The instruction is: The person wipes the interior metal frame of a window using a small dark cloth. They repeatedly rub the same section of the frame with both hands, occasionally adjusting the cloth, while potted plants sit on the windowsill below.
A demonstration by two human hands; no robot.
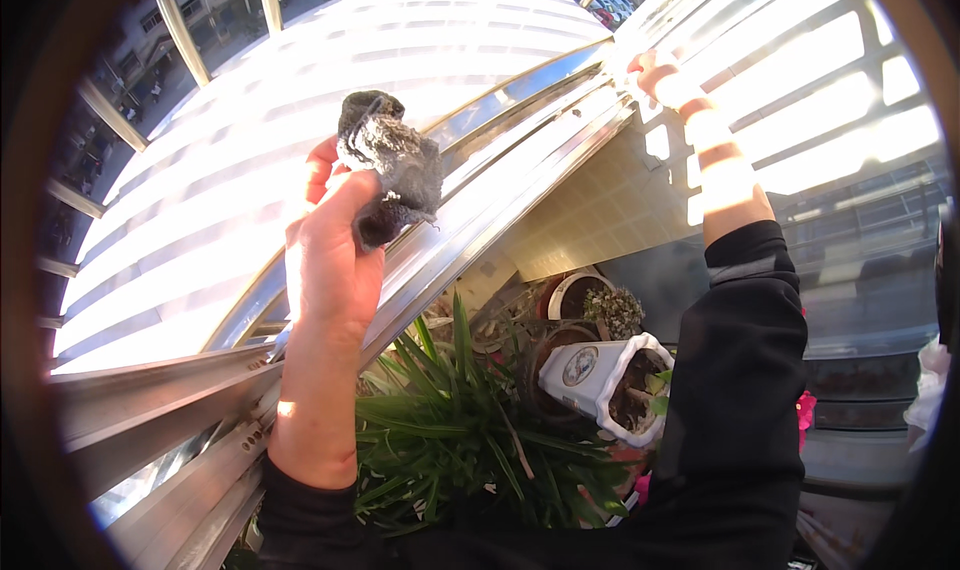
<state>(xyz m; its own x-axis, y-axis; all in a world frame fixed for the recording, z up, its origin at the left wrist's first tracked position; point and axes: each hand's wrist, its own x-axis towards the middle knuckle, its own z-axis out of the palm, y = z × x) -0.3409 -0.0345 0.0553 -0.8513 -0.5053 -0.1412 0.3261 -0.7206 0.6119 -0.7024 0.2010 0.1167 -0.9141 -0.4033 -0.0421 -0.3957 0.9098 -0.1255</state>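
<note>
My left hand (334,232) is raised over the window sill and grips a crumpled grey cloth (401,161), dark and damp-looking in places. Beneath that hand runs the metal window track (495,195), slanting from lower left to upper right. My right hand (656,74) is stretched to the far end of the track, at the corner by the window frame. Strong glare washes out its fingers, so whether it holds anything is unclear.
Below the sill stand a long-leaved green plant (450,397), a tilted white octagonal flowerpot (592,375) and a round pot (570,292). Metal bars (180,29) stand outside, with a street far below. Pink flowers (805,416) show beside my right sleeve.
</note>
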